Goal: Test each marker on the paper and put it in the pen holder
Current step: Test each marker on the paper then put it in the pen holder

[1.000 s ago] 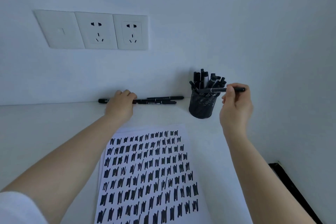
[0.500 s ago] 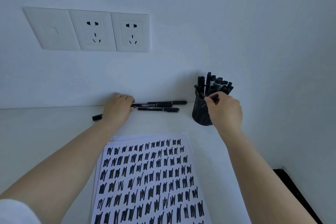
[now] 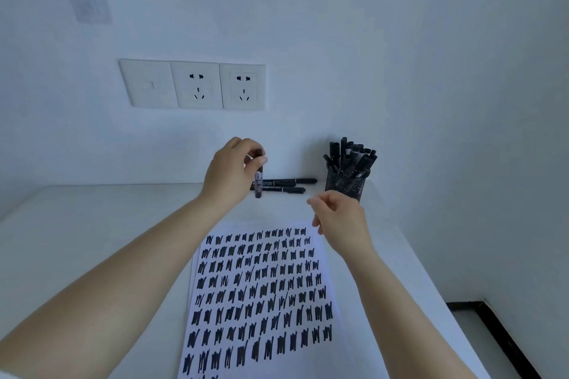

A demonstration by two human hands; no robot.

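My left hand point(image 3: 231, 172) is raised above the desk and grips a black marker point(image 3: 258, 182) that hangs nearly upright from its fingers. My right hand point(image 3: 338, 218) hovers over the top right corner of the paper point(image 3: 261, 289) with fingers loosely apart and nothing in them. The paper is covered with rows of black scribbles. A black mesh pen holder point(image 3: 349, 187) stands at the back right, filled with several black markers point(image 3: 351, 153). Three more loose markers point(image 3: 284, 185) lie against the wall behind my left hand.
A white wall with a switch and two sockets point(image 3: 195, 85) rises behind the white desk point(image 3: 92, 224). Past the desk's right edge a dark floor strip point(image 3: 492, 329) shows. A side wall stands close on the right.
My right hand has let its marker go into the holder and drawn back toward the paper. My left hand has lifted a marker off the desk.
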